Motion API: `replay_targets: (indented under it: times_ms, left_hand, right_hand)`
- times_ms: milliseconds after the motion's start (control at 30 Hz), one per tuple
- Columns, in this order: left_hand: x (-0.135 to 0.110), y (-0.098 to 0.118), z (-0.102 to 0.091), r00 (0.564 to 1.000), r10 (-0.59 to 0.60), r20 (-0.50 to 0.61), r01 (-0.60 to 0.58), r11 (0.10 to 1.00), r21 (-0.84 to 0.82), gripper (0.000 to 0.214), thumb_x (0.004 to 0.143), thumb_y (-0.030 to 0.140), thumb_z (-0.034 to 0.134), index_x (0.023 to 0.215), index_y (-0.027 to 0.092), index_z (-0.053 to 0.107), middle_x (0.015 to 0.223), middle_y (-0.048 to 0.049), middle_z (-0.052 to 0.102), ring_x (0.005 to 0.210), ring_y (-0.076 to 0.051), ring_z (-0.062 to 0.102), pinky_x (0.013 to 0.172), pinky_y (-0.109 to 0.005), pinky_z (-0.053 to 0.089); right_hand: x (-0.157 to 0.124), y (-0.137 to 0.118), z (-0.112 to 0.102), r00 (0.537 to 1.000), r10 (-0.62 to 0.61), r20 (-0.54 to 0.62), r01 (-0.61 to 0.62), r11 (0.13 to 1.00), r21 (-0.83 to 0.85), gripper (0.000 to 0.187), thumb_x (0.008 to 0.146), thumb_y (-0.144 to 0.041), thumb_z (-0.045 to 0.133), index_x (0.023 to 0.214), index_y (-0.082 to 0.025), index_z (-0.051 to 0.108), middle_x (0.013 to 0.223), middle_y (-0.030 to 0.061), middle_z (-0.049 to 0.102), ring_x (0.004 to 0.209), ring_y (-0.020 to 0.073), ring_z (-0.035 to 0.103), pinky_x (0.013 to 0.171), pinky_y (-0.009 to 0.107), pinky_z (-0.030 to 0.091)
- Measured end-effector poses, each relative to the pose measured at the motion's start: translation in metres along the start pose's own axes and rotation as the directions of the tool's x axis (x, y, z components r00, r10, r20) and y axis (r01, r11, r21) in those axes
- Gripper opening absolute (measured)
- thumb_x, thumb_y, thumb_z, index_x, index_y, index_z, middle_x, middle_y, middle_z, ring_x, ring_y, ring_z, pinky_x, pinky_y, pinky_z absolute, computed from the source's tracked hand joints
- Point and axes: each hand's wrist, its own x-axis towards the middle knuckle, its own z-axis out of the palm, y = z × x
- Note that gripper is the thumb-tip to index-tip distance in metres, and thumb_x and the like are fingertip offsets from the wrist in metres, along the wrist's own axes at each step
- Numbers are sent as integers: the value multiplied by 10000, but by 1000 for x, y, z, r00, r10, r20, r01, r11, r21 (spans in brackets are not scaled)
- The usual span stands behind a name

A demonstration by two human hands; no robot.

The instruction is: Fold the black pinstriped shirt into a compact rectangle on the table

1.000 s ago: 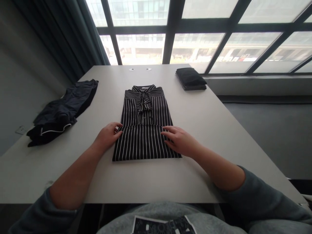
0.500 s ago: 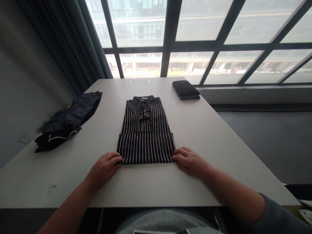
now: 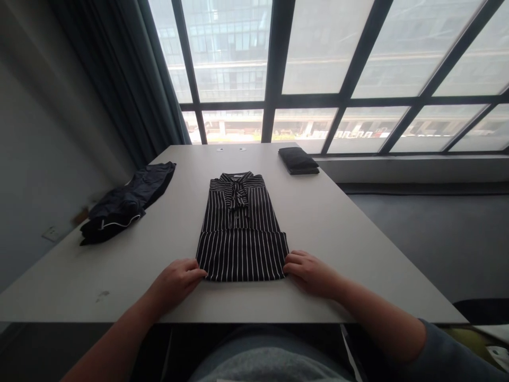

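A black shirt with white stripes (image 3: 243, 254) lies face up on the white table, its collar pointing away from me. The lower part is folded up over the front, below a tie at the neck. My left hand (image 3: 181, 281) grips the near left corner of the fold, fingers pinched together. At the near right corner, my right hand (image 3: 308, 271) has its fingers closed on the cloth edge in the same way. The fold between my hands lies flat and fairly straight.
Dark crumpled clothes (image 3: 129, 204) lie along the left side of the white table (image 3: 342, 233). A folded dark garment (image 3: 298, 160) sits at the far right. Beyond the far edge are large windows (image 3: 238, 53) and a dark curtain (image 3: 131, 69).
The camera view has tilted up, so the table sits lower in the picture. The fingers of my left hand have closed more tightly at the shirt's corner; the shirt keeps its folded shape.
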Motion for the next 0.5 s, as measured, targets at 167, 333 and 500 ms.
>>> replay_targets:
  times_ms: [167, 333, 500]
  left_hand:
    - [-23, 18, -7, 995, 3, 101, 12, 989, -147, 248, 1009, 203, 548, 1022, 276, 784, 921, -46, 711, 794, -178, 661, 744, -297, 532]
    - [-24, 1, -5, 989, -126, 75, 145, 915, -377, 258, 1028, 381, 563, 1166, 271, 752, 1217, -95, 711, 1072, -231, 702, 956, -339, 578]
    - [17, -62, 4, 974, -227, 21, 223, 931, -288, 312, 995, 456, 578, 1171, 261, 745, 1252, -101, 702, 1152, -270, 672, 1038, -406, 549]
  right_hand:
    - [-21, -29, -10, 999, -11, 50, 5, 995, 103, 222, 966, -112, 518, 973, -205, 720, 897, 69, 660, 876, 207, 598, 921, 403, 507]
    - [-28, -18, -15, 999, 21, 25, -26, 973, 228, 329, 1020, -208, 509, 1284, -236, 702, 1334, 128, 647, 1275, 250, 591, 1123, 458, 490]
    - [-3, 53, 0, 997, 71, -30, -60, 964, 260, 373, 1100, -388, 461, 1324, -230, 714, 1454, 129, 626, 1374, 261, 582, 1221, 521, 441]
